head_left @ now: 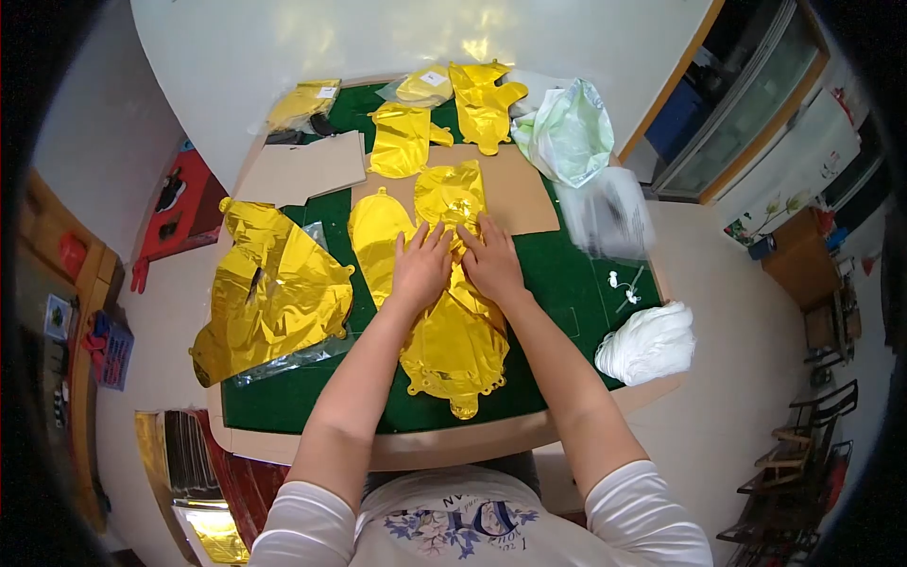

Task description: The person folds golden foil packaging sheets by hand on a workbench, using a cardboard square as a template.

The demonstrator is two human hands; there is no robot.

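A flat, uninflated gold foil balloon (455,345) lies lengthwise in front of me, with small tabs along its near end. My left hand (422,266) rests on its narrow middle, fingers stretched forward over the foil. Beside it, my right hand (491,263) lies on the same balloon with its fingers spread and pointing away from me. Part of the foil is hidden beneath both hands. A rounded gold foil piece (380,236) lies just left of my left hand. Farther left is a large creased gold foil balloon (274,288), on clear plastic.
Cardboard sheets (529,203) lie on the green tabletop (548,350). Behind are more gold foil pieces (484,104) and a pale plastic bag (572,137). White string (647,342) sits at the right edge. A stack of chairs (789,463) stands on the floor at right.
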